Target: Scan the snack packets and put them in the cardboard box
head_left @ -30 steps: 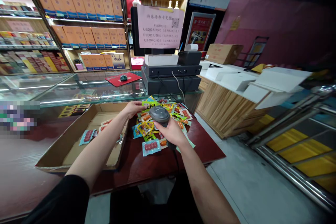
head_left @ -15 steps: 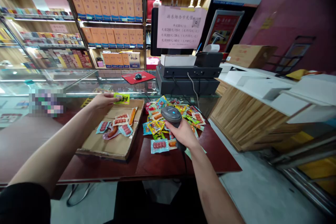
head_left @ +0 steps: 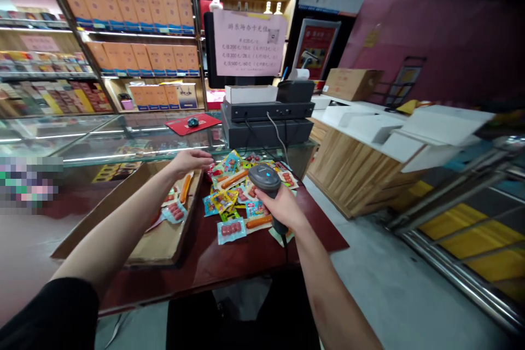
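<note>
My right hand [head_left: 285,209] is wrapped round the handle of a dark grey barcode scanner [head_left: 264,178]. The scanner's head hovers over a heap of small snack packets [head_left: 225,202], with single sausages [head_left: 259,222] and a blue-edged pack of small sausages [head_left: 232,229] among them. My left hand [head_left: 191,161] reaches over the right rim of a shallow cardboard box [head_left: 159,254], its fingers stretched out toward the heap and nothing visible in them. In the box lie a few packets, including a blue-edged one [head_left: 174,211] and a long sausage [head_left: 186,188]; my forearm hides part of it.
Behind the heap stand a cash drawer [head_left: 266,134] and a monitor with a pink notice [head_left: 250,44]. A mouse [head_left: 192,121] rests on a red mat [head_left: 176,127] on the glass counter. Wooden cabinets [head_left: 348,169] are to the right.
My left hand has moved right from above the box toward the heap, and the yellow-green packet it held no longer shows. The view has turned right; the scanner stays in my right hand.
</note>
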The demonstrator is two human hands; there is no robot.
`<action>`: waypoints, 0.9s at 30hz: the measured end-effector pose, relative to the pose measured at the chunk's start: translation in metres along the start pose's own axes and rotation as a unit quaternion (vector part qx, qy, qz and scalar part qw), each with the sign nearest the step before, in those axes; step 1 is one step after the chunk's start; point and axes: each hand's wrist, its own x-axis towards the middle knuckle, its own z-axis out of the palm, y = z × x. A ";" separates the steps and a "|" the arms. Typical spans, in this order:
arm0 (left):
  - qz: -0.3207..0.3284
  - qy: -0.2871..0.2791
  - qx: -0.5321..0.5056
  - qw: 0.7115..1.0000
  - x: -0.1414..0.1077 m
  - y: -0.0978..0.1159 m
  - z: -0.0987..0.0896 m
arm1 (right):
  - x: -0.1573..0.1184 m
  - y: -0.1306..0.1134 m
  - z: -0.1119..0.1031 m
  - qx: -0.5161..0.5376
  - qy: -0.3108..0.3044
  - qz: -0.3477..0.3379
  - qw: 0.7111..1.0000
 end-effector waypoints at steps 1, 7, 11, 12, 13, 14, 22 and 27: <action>-0.002 -0.024 0.005 1.000 0.007 0.001 0.022 | -0.002 0.003 -0.006 0.003 0.011 0.001 1.000; 0.020 -0.145 0.061 0.987 0.054 -0.015 0.152 | -0.016 0.021 -0.047 0.000 0.078 0.022 0.997; 0.123 -0.165 0.244 0.948 0.076 -0.031 0.218 | -0.026 0.032 -0.073 -0.004 0.087 0.074 0.993; 0.157 -0.171 0.302 0.925 0.080 -0.034 0.230 | -0.028 0.035 -0.078 -0.004 0.089 0.084 0.992; 0.184 -0.185 0.359 0.896 0.084 -0.037 0.240 | -0.030 0.038 -0.083 -0.001 0.091 0.092 0.992; 0.200 -0.204 0.408 0.867 0.087 -0.039 0.248 | -0.031 0.041 -0.087 0.003 0.094 0.098 0.991; 0.212 -0.266 0.560 0.755 0.102 -0.048 0.261 | -0.031 0.056 -0.096 0.036 0.110 0.121 0.986; 0.232 -0.284 0.592 0.718 0.092 -0.050 0.249 | -0.030 0.051 -0.085 0.023 0.102 0.119 0.987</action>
